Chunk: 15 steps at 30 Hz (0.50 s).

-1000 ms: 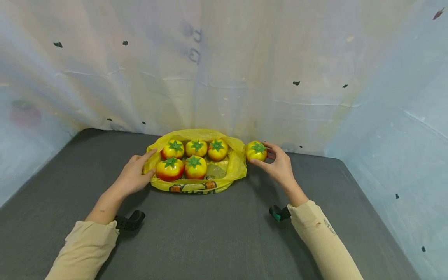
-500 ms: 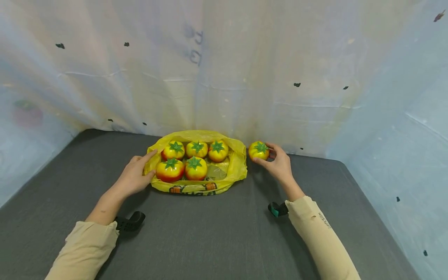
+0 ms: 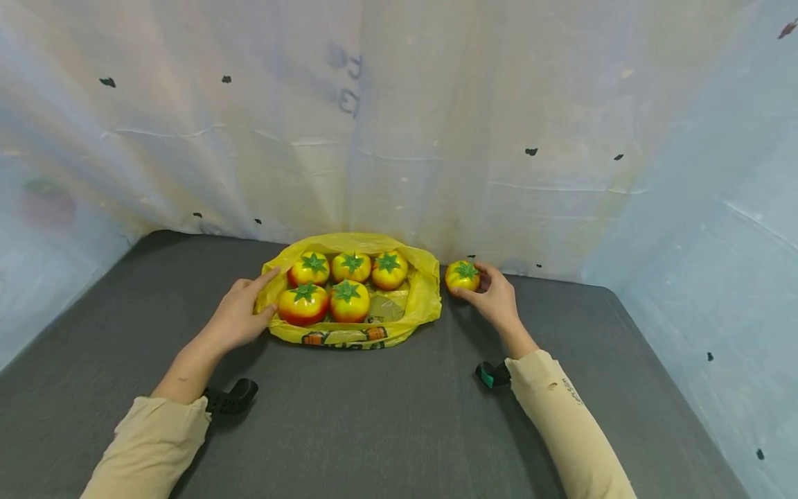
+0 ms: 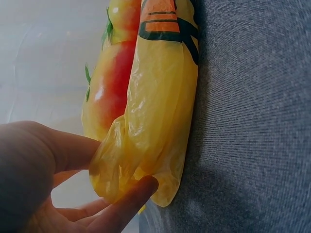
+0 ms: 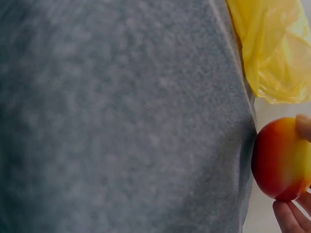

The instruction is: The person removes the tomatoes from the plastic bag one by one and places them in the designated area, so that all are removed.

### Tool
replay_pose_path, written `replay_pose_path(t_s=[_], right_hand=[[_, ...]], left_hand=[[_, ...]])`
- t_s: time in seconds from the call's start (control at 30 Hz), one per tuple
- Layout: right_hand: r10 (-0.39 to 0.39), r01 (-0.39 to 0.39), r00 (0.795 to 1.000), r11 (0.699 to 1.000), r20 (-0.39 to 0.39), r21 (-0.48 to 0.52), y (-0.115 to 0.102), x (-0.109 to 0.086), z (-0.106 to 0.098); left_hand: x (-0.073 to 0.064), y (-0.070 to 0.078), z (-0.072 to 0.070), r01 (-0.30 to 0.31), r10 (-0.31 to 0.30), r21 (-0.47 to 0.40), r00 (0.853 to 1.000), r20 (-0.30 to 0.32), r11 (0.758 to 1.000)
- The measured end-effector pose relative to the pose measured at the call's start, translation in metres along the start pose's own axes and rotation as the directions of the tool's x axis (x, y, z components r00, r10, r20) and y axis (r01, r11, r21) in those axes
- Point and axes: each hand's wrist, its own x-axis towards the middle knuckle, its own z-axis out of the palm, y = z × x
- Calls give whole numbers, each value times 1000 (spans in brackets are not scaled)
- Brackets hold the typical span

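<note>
A yellow plastic bag (image 3: 426, 291) with a rolled-down rim lies at the middle back of the table. Inside it sit several red-and-yellow toy tomatoes (image 3: 303, 305) with green leaf tops, in two rows. My left hand (image 3: 240, 312) pinches the bag's left rim; in the left wrist view its thumb and fingers bunch the thin plastic (image 4: 114, 160). Just right of the bag, my right hand (image 3: 499, 298) holds one more toy tomato (image 3: 462, 276) between thumb and fingers. The right wrist view has this tomato (image 5: 277, 158) close against the table surface, its leaf top out of sight.
A dark grey table (image 3: 374, 416) lies under everything. Pale plastic sheeting (image 3: 424, 125) rises behind it and at both sides. Inside the bag, the front right corner (image 3: 385, 308) shows bare plastic beside the tomatoes.
My right hand has moved the tomato slightly right, away from the bag's edge, and lowered it toward the table. My left hand keeps its place on the bag's rim.
</note>
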Motion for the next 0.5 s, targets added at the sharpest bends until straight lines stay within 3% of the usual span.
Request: replay_pose_path(t_s=[0.5], right_hand=[[46, -46, 998, 999, 34, 3, 3, 4, 4]], left_hand=[[0, -5, 0, -20, 20, -13, 999, -28, 1000]])
